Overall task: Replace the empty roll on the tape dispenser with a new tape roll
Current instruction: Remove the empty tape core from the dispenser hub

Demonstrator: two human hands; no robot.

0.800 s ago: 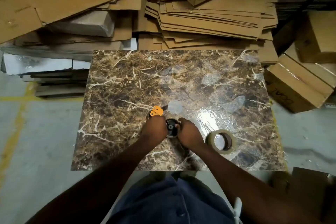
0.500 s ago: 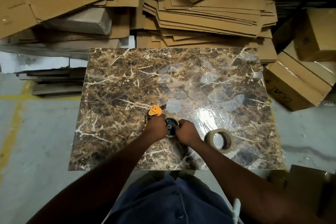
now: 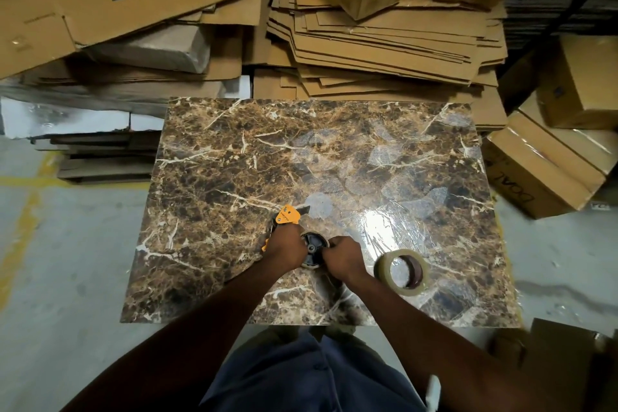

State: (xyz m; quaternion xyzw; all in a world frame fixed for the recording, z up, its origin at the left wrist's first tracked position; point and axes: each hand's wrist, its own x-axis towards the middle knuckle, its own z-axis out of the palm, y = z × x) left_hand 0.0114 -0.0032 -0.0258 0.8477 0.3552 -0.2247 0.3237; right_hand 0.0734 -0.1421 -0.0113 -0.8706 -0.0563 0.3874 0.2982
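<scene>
Marble-patterned glossy table, orange tape dispenser near its front edge, left hand clasping its body, right hand pinching the round black hub's empty roll, new tape roll flat just beside the right hand.

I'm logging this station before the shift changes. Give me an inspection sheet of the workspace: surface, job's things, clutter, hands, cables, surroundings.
Surface: marble-pattern table, glossy, glare near the middle, mostly bare.
Job's things: dispenser, orange and black, lying on the table with its hub exposed between the hands; whether the empty core is on the hub cannot be told. New tape roll lies flat to the right, apart from the hands.
Clutter: nothing seen on the table.
Hands: left hand holds the dispenser body; right hand closed at the hub's edge.
Cables: nothing seen.
Surroundings: flattened cardboard stacked behind, boxes at right, concrete floor with yellow line.
</scene>
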